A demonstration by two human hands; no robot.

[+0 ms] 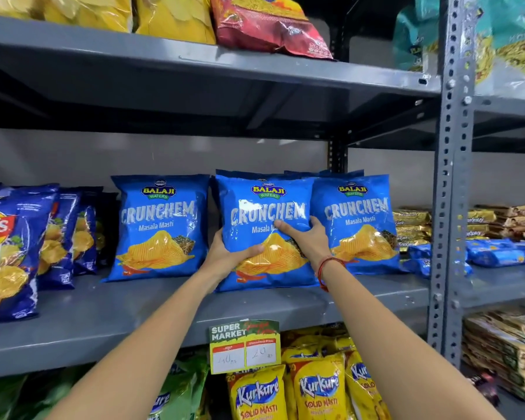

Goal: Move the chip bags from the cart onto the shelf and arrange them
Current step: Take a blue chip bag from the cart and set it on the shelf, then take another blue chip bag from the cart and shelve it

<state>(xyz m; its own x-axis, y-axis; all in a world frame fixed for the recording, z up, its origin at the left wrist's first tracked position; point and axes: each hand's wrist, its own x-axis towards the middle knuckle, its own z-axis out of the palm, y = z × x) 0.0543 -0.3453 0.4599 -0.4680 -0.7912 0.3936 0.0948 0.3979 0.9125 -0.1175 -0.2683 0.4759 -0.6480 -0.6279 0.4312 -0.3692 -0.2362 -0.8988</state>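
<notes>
Standing upright between both hands' fingers (288, 230), middle chip bag (265, 207).

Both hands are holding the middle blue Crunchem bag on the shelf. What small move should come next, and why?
Probably push the middle Crunchem bag a little back, then let go. It already stands upright on the grey shelf, gripped by the left hand and right hand, but it sits forward of the right Crunchem bag and overlaps it.
</notes>
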